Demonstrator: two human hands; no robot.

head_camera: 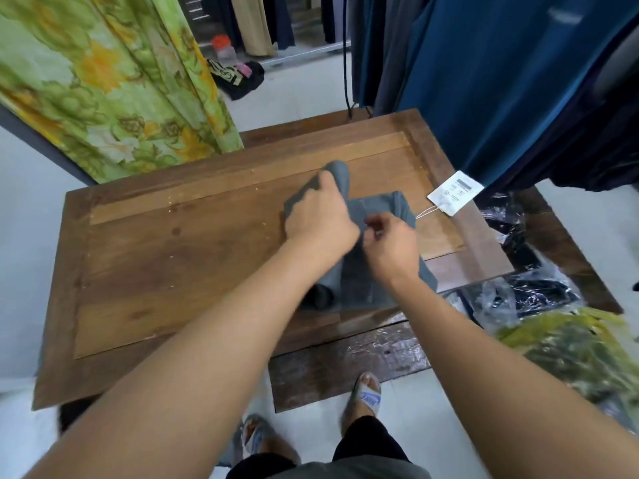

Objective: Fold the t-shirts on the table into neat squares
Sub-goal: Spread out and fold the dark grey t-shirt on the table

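A grey shirt (pixel 380 205) lies right of the table's (pixel 173 264) centre, already narrowed to a long strip running from the table's near edge towards its far side. Its tag (pixel 454 192) trails on a string towards the table's right edge.

The left hand (pixel 320 219) grips the strip's far end, its fingers (pixel 327 179) curled round a raised hump of cloth. The right hand (pixel 392 247), just beside it, has its fingers curled too and seems to pinch the cloth at mid-strip, though blur hides the exact hold.

This looks like the crosswise fold, the one that turns the strip into a square, and it is about half made. Next, the raised end probably needs carrying over towards the table's near edge and laying flat with its edges lined up. The right hand would hold the crease line steady, and the tag needs tucking in or keeping clear. Bagged clothes (pixel 525 292) lie off the table's right side.
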